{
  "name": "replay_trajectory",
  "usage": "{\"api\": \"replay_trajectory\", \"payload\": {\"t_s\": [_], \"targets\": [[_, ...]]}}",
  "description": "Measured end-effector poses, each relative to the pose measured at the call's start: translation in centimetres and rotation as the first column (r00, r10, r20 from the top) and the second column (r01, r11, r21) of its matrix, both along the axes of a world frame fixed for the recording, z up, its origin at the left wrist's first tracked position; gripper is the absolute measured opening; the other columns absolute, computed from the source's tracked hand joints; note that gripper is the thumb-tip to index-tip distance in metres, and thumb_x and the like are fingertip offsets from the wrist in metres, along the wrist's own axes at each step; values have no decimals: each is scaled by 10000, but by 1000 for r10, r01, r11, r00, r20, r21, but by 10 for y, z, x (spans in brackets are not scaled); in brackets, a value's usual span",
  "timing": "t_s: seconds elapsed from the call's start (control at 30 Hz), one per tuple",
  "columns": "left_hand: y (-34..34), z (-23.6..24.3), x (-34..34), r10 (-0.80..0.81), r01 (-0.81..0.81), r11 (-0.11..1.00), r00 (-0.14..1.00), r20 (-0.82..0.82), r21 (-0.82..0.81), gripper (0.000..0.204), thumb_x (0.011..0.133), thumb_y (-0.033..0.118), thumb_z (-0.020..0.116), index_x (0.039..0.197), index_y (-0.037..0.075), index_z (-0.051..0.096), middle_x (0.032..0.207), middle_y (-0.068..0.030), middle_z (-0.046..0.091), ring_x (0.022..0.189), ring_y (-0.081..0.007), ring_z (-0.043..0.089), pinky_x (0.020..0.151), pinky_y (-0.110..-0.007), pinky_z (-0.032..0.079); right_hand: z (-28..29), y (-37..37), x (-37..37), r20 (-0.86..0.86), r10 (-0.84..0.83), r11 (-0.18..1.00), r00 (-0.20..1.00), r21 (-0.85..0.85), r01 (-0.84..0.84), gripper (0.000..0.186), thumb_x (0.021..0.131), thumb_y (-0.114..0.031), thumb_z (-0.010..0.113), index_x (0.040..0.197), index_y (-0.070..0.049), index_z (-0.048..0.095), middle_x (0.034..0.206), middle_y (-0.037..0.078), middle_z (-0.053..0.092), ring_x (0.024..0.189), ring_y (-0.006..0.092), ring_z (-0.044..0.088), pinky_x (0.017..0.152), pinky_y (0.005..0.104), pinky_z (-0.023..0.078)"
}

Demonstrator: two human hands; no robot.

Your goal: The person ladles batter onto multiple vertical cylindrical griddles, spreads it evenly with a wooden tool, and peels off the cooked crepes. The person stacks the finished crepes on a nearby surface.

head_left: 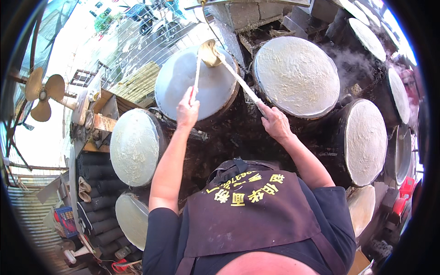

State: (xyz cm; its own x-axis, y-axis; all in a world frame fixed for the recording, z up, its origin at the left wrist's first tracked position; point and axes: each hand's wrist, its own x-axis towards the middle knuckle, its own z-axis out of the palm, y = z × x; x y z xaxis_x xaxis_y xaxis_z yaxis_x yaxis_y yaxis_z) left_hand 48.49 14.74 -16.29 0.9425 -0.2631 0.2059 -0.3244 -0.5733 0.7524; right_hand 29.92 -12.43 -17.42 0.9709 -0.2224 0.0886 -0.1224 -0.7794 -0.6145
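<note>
My left hand (pixel 188 111) is closed around the lower end of a thin, pale stick-like tool (pixel 198 73). In my right hand (pixel 276 123) is a long, pale-handled tool (pixel 242 84), gripped near its lower end. Both tools reach up and meet at a tan, dough-like lump (pixel 210 53) at the far side of a round griddle (pixel 192 91). The lump hides the head of the right tool, so its shape does not show. This griddle's surface is smooth grey-white, partly shaded by my arms and the tools.
To the right stands a round griddle covered in pale batter (pixel 297 75); several more curve around both sides. Steam (pixel 350 64) rises at the right. A fan (pixel 44 94) stands at the far left, above stacked dark cylinders (pixel 103 211). A red object (pixel 403 195) is at the right.
</note>
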Motion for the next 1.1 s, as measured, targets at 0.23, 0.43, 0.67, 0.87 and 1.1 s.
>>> {"api": "replay_trajectory", "payload": {"t_s": [0.23,0.43,0.67,0.87,1.1], "targets": [[20,86,19,67,-96,757,995,69,646,526,862,224,589,1362,339,470,984,-138,686,898,-323,672,772,-439,530,0,36,42,58,-73,992,996,-102,79,522,827,-107,611,1327,-227,515,808,149,546,733,351,610,658,458,500],[94,84,60,252,-286,849,958,135,444,581,881,99,592,1415,262,429,1024,-128,692,757,-249,681,675,-370,554,-45,53,30,25,-186,954,982,-236,187,523,868,-85,528,1361,-247,463,780,179,551,649,370,636,592,465,527],[160,129,-11,-49,-158,876,911,-409,-455,544,934,82,508,1453,110,348,630,33,411,417,-29,342,341,-176,264,-19,75,-34,-18,-193,980,981,42,194,582,843,-130,601,1393,-235,441,814,187,569,773,372,619,705,466,499],[175,141,-87,-362,-167,670,777,-515,-723,519,984,94,442,1475,125,278,639,17,363,404,-35,314,332,-176,267,-11,96,10,7,-222,972,975,80,221,563,854,-113,548,1396,-220,442,830,192,574,800,385,613,713,464,488],[200,149,-134,-570,-158,440,712,-411,-884,545,983,117,453,1485,99,241,616,13,362,382,-35,297,329,-181,252,-14,90,95,80,-86,992,993,96,78,465,816,-94,525,1274,-164,554,899,235,646,840,396,640,739,480,504]]}}
